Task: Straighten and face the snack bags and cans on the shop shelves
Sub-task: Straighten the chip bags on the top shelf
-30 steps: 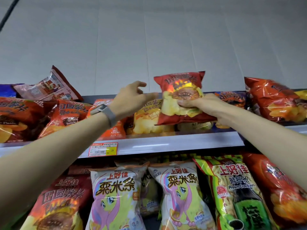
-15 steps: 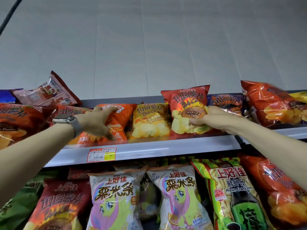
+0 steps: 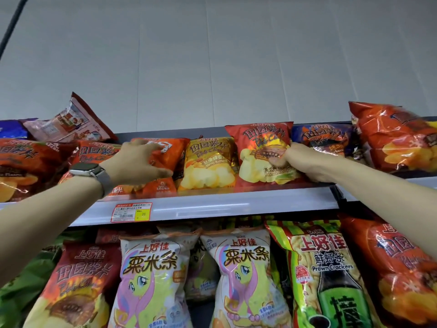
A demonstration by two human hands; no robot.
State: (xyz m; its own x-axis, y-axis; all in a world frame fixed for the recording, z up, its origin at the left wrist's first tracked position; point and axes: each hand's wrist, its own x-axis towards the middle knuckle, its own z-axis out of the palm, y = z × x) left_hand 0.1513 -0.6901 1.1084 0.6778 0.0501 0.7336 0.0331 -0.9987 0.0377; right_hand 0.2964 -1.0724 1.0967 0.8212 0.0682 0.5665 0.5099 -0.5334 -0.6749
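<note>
On the top shelf a row of snack bags stands facing out. The right hand has its grip clamped on the right edge of a red bag, fingers curled into the foil. This bag stands upright near the shelf's front lip. A yellow bag touches its left side, and a blue bag sits just behind the hand. The left hand, with a watch on the wrist, has its grip closed on an orange bag just left of the yellow one, fingers over the upper part and thumb pressing lower down. That bag leans a little to the left. A price label is stuck on the shelf edge below the left hand.
</note>
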